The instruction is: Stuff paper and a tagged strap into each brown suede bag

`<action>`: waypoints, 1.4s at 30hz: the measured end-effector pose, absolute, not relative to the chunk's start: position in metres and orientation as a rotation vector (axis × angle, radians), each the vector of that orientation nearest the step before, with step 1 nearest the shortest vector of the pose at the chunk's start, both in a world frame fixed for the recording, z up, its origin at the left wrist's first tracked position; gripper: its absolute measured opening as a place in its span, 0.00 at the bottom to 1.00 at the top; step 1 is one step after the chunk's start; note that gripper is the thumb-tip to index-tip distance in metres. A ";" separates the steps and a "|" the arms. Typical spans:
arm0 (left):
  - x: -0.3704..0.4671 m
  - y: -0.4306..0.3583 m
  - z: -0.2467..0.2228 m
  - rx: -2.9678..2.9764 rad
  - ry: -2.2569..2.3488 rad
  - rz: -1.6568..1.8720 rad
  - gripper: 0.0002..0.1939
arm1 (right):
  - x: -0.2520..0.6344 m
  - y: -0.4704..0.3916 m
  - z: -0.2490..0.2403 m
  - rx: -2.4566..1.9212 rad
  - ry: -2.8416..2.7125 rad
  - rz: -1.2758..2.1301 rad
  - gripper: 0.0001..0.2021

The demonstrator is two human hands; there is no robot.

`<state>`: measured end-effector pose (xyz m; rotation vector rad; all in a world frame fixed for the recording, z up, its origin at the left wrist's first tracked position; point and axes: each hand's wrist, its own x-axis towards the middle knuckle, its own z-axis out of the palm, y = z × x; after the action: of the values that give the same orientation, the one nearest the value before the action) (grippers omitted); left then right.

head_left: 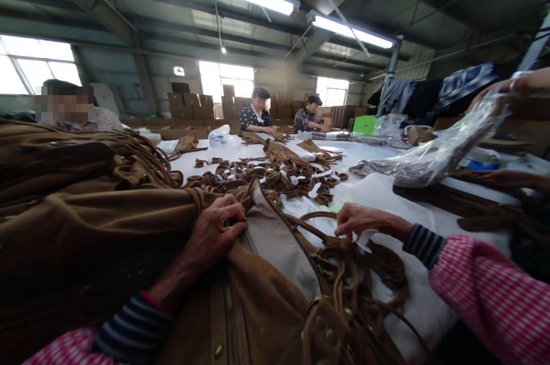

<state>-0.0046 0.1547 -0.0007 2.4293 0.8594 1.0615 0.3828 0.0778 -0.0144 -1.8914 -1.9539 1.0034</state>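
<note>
A brown bag [266,285] lies in front of me, its zipped mouth open and the grey lining [275,233] showing. My left hand [219,227] is closed on the edge of that opening, thumb and fingers pinched together. To the right of the bag, my right hand [358,220] reaches down with bent fingers onto a brown strap [339,242]; the fingertips are partly hidden. Below it lies a tangle of brown straps [352,279], some with pieces of white wrapping.
More brown bags [77,181] are heaped at the left. Beyond the bag is a pile of looped straps [266,173] on the white table [378,193]. At right, another person's hand [533,84] lifts a clear plastic bag [451,147]. Several people sit around the table.
</note>
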 end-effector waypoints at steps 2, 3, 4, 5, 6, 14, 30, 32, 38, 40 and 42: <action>-0.005 0.154 0.000 2.429 0.857 1.060 0.04 | 0.378 0.085 -0.022 -1.912 -1.972 1.037 0.09; -0.005 0.154 0.000 2.428 0.856 1.057 0.05 | 0.377 0.087 -0.024 -1.909 -1.969 1.037 0.08; -0.004 0.154 0.000 2.427 0.857 1.054 0.05 | 0.377 0.087 -0.026 -1.905 -1.960 1.031 0.08; -0.004 0.154 0.000 2.426 0.858 1.051 0.05 | 0.378 0.087 -0.026 -1.903 -1.950 1.027 0.08; -0.004 0.154 0.000 2.425 0.857 1.051 0.05 | 0.380 0.085 -0.025 -1.897 -1.938 1.024 0.09; -0.007 0.157 -0.001 2.455 0.846 1.053 0.06 | 0.397 0.058 0.008 -1.779 -1.993 0.980 0.09; -0.005 0.159 0.000 2.467 0.819 1.057 0.06 | 0.359 -0.037 0.053 -1.823 -2.047 0.490 0.04; -0.005 0.159 0.000 2.465 0.822 1.057 0.06 | 0.344 -0.031 0.047 -1.817 -2.105 0.382 0.03; -0.004 0.157 0.000 2.464 0.818 1.070 0.05 | 0.332 -0.004 0.021 -1.667 -2.283 0.181 0.05; -0.004 0.156 0.000 2.461 0.815 1.072 0.05 | 0.331 0.003 0.013 -1.715 -2.321 0.167 0.07; -0.003 0.155 0.000 2.459 0.814 1.073 0.05 | 0.333 0.007 0.007 -1.798 -2.342 0.156 0.08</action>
<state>-0.0031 0.1551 -0.0001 2.4589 0.8142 1.0734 0.3328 0.0065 0.0074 -1.7983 -2.3415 0.1556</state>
